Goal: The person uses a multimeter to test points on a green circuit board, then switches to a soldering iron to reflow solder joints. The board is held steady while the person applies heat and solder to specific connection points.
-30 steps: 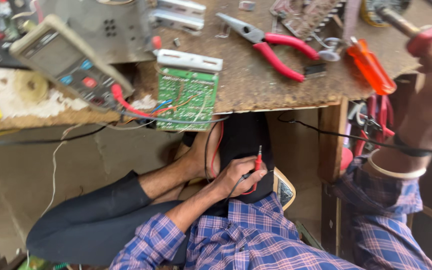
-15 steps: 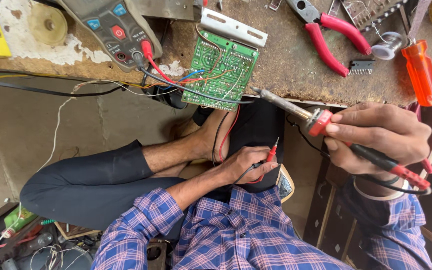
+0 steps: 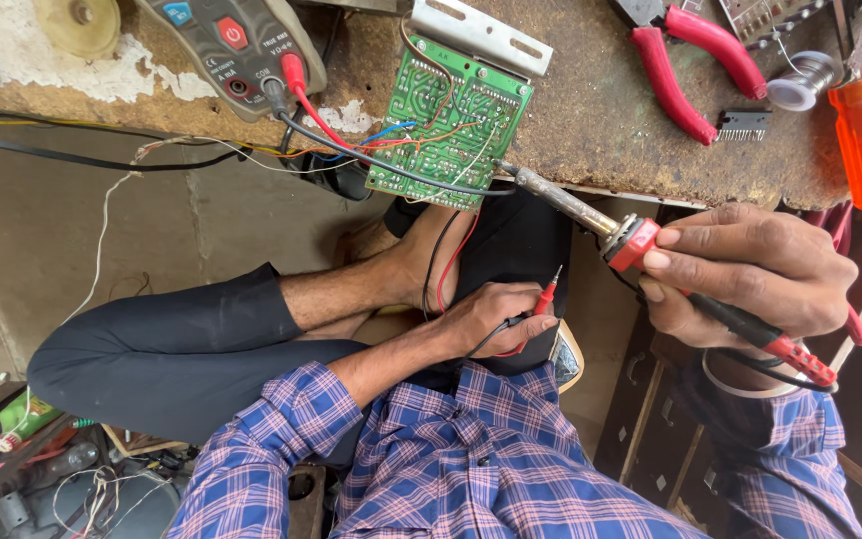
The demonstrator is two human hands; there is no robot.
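A worn wooden workbench (image 3: 591, 130) stands over a grey concrete floor (image 3: 72, 260).

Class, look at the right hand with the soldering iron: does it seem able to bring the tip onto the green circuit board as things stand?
Probably yes. The right hand grips the soldering iron, whose tip already lies at the edge of the green circuit board, with only thin wires nearby.
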